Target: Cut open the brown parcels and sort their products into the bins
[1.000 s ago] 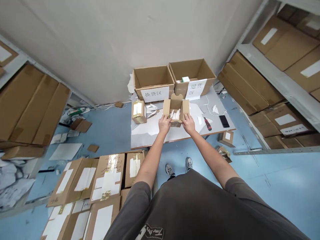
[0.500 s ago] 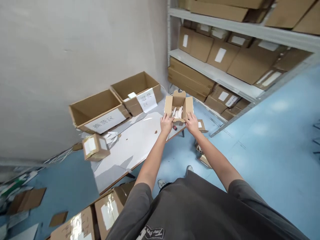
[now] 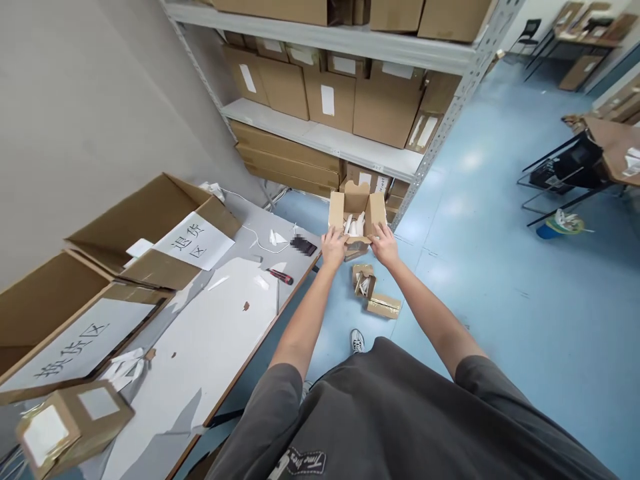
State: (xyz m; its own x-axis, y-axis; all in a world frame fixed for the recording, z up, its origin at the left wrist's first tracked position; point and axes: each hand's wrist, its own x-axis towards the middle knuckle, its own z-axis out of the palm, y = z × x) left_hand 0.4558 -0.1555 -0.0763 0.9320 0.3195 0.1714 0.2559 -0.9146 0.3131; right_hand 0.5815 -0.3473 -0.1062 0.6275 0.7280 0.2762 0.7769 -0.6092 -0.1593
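Out in front of me, off the table's edge, I hold an open cardboard box (image 3: 357, 193) with its flaps spread apart. White pieces (image 3: 354, 225), perhaps crumpled paper, lie inside it. My left hand (image 3: 334, 247) is closed on its near left corner. At the near right corner, my right hand (image 3: 384, 245) grips the same box. Below it on the floor are a small open box (image 3: 362, 270) with white scraps in it and a taped closed carton (image 3: 384, 306).
To the left, the table (image 3: 195, 333) bears two large open boxes with paper signs (image 3: 195, 239), a taped carton (image 3: 75, 427), a red-black cutter (image 3: 281, 276) and a phone (image 3: 303, 245). Ahead stands a metal shelf (image 3: 320, 137) full of cartons. A bin (image 3: 559, 224) stands far right.
My view and body have turned to the right, away from the table. The held box has come along, from over the table's end to over the floor. Both hands keep their grip.
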